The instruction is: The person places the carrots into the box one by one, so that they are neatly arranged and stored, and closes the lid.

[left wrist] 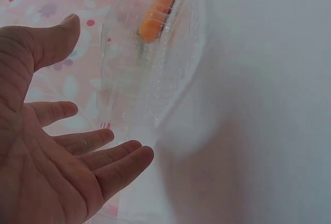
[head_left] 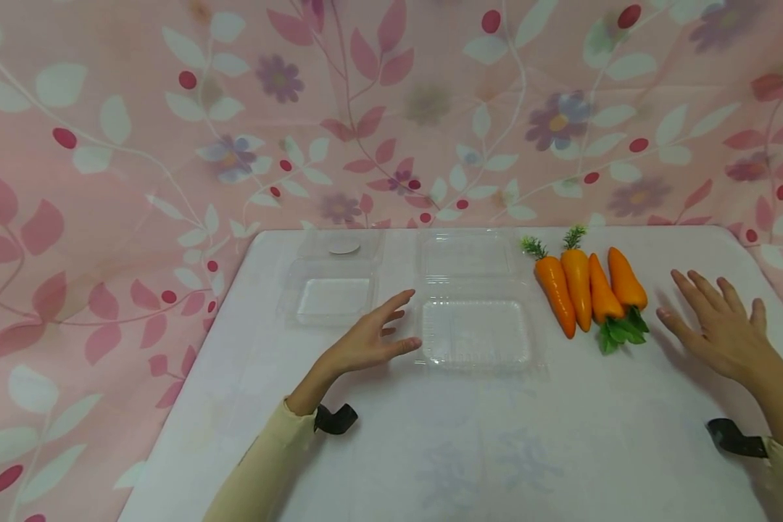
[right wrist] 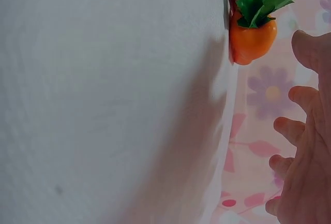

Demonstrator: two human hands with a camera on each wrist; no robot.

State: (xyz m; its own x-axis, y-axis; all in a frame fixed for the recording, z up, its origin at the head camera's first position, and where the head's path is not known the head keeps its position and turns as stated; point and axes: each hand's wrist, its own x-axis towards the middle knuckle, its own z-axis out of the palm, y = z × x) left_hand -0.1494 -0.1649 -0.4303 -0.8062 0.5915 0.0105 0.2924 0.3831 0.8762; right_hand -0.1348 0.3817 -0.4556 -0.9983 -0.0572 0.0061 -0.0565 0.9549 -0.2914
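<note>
While I monitor the head view, both hands are extended above the white table (head_left: 470,442) with fingers spread and holding nothing. The right hand (head_left: 718,330) is positioned to the right of four carrots (head_left: 579,290); its thumb is nearest the rightmost carrot (head_left: 626,281), with a visible gap between them. The left hand (head_left: 368,341) is positioned at the left side of the large clear box (head_left: 476,332). Its thumb tip overlaps the box rim in the head view; I cannot tell whether the two touch.

The carrots lie side by side: two point their feathery tops away from the operator side, and two point their leafy tops toward it. The large clear box, lid folded back, lies between the left hand and the carrots. I locate the small clear box (head_left: 335,299), also opened, beyond the left hand. Behind the table hangs a floral cloth (head_left: 431,101).
</note>
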